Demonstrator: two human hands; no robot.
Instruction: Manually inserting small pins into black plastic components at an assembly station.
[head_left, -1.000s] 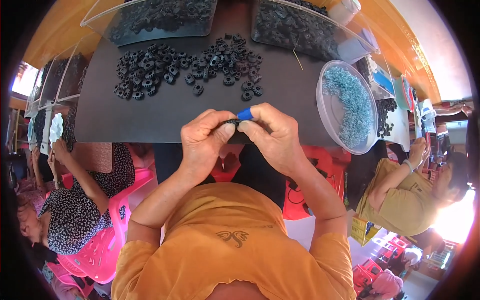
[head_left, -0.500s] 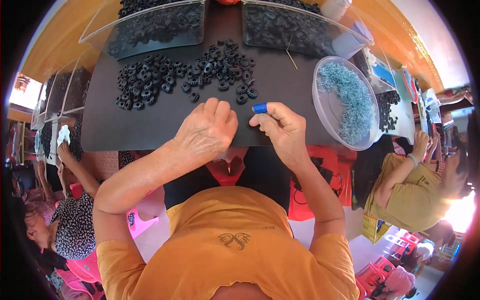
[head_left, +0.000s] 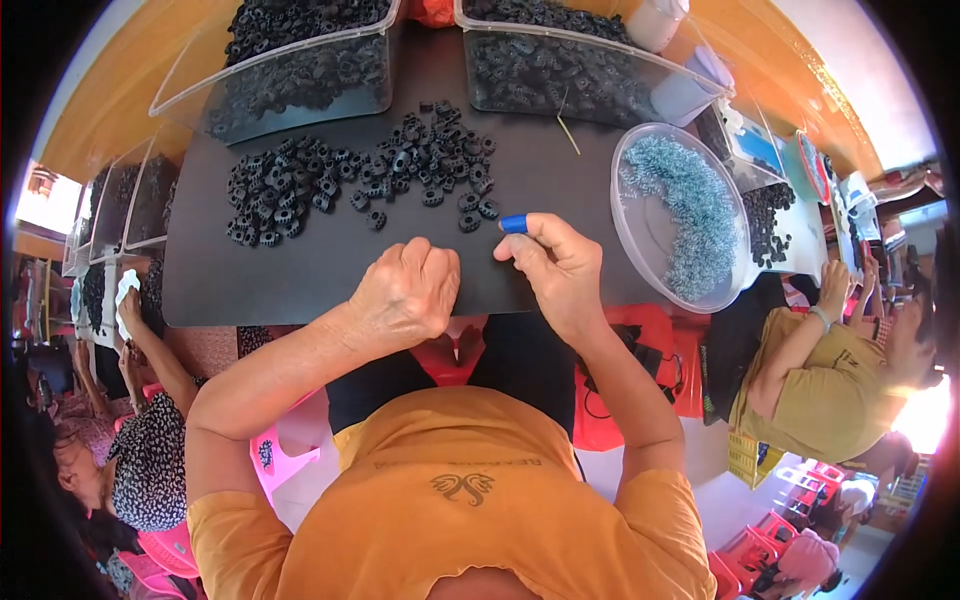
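My left hand is closed in a fist, back up, over the near edge of the dark table; its contents are hidden. To its right, my right hand is closed in a pinch, thumb against the index finger, which wears a blue wrap near its tip. Anything between those fingertips is too small to make out. Just beyond my hands lie small black ridged plastic parts in a left heap and a middle heap. A few loose ones sit nearest my right fingertips.
A round clear tray of tiny bluish coils stands at the right. Two clear bins full of black parts line the back. A thin stick lies by the right bin. Other people sit on both sides.
The view has shifted slightly, so the table sits lower in the picture. My left hand has drawn a little toward me, away from the heaps. The right hand keeps its pinch.
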